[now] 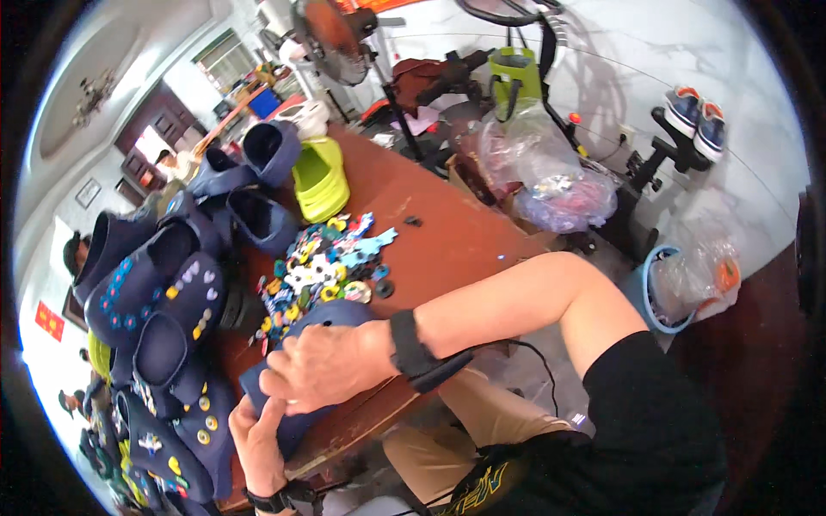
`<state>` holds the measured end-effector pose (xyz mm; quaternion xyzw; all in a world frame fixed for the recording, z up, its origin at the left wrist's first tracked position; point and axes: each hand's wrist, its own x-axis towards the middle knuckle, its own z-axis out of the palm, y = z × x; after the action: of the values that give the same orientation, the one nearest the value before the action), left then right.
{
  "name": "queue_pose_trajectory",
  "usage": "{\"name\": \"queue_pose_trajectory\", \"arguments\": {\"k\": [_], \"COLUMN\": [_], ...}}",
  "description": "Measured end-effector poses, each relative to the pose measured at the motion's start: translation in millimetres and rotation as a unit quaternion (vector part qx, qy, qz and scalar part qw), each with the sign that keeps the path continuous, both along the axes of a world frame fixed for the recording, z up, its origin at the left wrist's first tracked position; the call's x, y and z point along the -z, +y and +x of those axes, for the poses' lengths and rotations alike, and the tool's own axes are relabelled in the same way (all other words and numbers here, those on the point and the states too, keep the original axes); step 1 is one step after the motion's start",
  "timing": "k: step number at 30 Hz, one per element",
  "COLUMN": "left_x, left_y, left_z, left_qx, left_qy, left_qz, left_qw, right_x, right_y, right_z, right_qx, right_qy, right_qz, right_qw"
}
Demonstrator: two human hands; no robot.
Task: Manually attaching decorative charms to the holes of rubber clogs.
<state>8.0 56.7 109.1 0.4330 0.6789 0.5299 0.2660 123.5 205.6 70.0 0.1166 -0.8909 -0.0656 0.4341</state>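
A navy clog [338,313] with holes in its upper is at the table's near edge, partly hidden under my hands. My right hand [323,365] lies over it with fingers curled down on its surface. My left hand [258,434] grips the clog's near left side, thumb and forefinger meeting the right fingertips. Whether a small piece sits between the fingertips is hidden. Just beyond the clog spreads a pile of colourful shoe charms [323,271]. To the left, several navy clogs are heaped, one with purple and yellow charms [191,288] on it.
A lime green clog [320,182] and a white clog [308,116] stand at the far end of the reddish-brown table [447,249]. Right of the table are plastic bags [564,198], a blue bin [658,297] and an exercise bike. A fan [335,43] stands behind. People sit at the far left.
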Motion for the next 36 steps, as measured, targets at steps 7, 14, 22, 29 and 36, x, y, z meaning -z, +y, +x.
{"name": "queue_pose_trajectory", "arguments": {"k": [7,14,22,29,36], "left_x": [4.7,8.4,40.5,-4.1,46.8], "left_y": [1.2,3.0,-11.1,11.5,-14.6], "left_z": [-7.6,-17.5,-77.2,-3.1,-78.5], "left_qx": [0.034,0.035,-0.172,-0.178,-0.17], "left_qy": [-0.04,-0.02,0.069,0.195,0.35], "left_qz": [-0.004,0.017,0.031,-0.049,-0.069], "left_qw": [0.999,0.999,0.982,0.963,0.918], "right_x": [-2.4,-2.9,22.7,39.9,44.7], "right_y": [11.4,12.7,28.8,34.0,39.6], "right_z": [-3.7,-7.2,-22.9,-22.3,-20.0], "right_qx": [-0.077,-0.109,-0.041,0.035,0.029], "right_qy": [-0.011,-0.084,0.04,0.087,-0.051], "right_qz": [0.002,-0.085,-0.072,-0.092,-0.209], "right_qw": [0.997,0.987,0.996,0.991,0.976]}}
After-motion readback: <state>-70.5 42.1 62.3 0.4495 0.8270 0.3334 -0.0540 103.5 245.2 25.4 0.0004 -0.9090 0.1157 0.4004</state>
